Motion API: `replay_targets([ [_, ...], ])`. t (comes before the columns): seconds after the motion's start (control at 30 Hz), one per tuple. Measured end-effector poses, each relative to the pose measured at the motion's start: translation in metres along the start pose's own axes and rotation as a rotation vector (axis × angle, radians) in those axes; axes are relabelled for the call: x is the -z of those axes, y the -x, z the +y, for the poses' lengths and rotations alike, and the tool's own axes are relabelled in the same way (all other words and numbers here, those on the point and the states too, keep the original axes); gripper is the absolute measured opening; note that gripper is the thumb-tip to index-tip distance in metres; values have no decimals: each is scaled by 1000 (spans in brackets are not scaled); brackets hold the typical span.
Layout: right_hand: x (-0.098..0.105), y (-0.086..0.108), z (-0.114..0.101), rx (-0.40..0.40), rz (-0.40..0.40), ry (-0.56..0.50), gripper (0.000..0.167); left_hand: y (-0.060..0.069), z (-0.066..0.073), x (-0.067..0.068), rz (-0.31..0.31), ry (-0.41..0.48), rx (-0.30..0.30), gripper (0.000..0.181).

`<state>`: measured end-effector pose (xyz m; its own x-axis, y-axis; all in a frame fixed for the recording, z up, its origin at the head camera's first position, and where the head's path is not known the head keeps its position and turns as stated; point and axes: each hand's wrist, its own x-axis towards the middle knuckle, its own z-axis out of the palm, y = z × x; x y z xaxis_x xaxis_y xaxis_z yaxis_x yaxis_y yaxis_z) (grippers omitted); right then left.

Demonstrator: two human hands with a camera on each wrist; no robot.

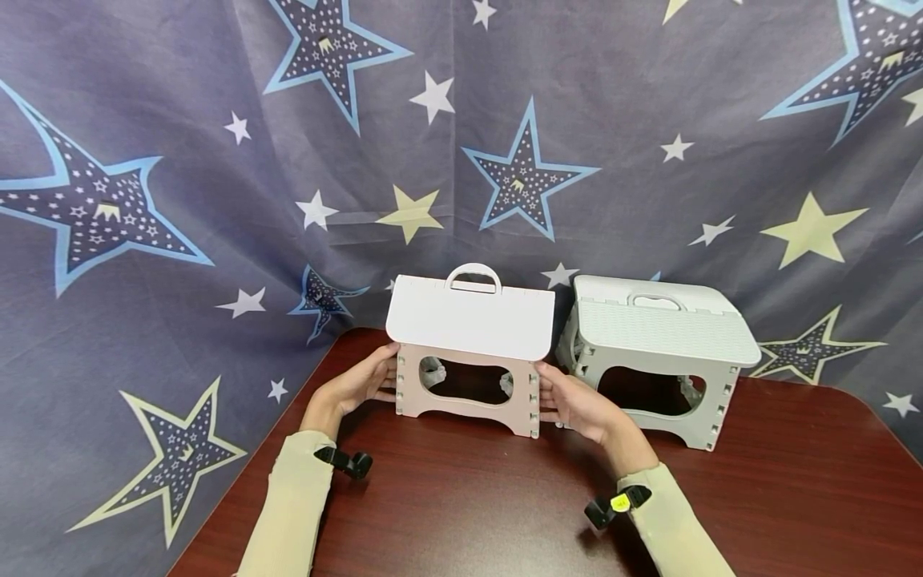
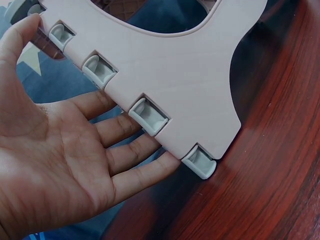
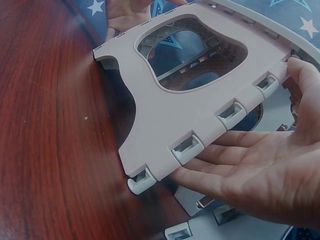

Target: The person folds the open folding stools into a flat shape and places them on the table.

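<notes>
Left hand (image 1: 358, 380) and right hand (image 1: 579, 402), fingers extended, touch a smooth, round-cornered, pink-fronted plastic stool (image 1: 470, 320)

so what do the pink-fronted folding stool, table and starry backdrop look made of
Pink-fronted folding stool: likely molded plastic, satin, given its smooth front panel and interlocking hinges. Table: wood grain with slight sheen; solid or laminate, can't tell. Starry backdrop: probably matte printed fabric, as it hangs in creases.

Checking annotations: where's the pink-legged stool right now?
In the head view, the pink-legged stool stands near centre on the brown table, immediately left of the pale green stool.
</notes>
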<state>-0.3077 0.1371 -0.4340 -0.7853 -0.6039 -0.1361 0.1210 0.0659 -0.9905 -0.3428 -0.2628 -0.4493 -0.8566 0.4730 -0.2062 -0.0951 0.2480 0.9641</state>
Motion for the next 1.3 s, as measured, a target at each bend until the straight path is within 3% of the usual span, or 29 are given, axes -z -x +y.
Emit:
replay_targets([
  [0.4,0,2,-3,-17,-9,11,77,-1,-1,1,-17,-9,-6,84],
  [0.77,-2,2,-9,-50,82,43,78,0,-1,2,-19,-14,-6,87],
  [1.3,-4,2,-5,-36,104,39,77,-1,-2,3,-4,-11,-22,85],
])
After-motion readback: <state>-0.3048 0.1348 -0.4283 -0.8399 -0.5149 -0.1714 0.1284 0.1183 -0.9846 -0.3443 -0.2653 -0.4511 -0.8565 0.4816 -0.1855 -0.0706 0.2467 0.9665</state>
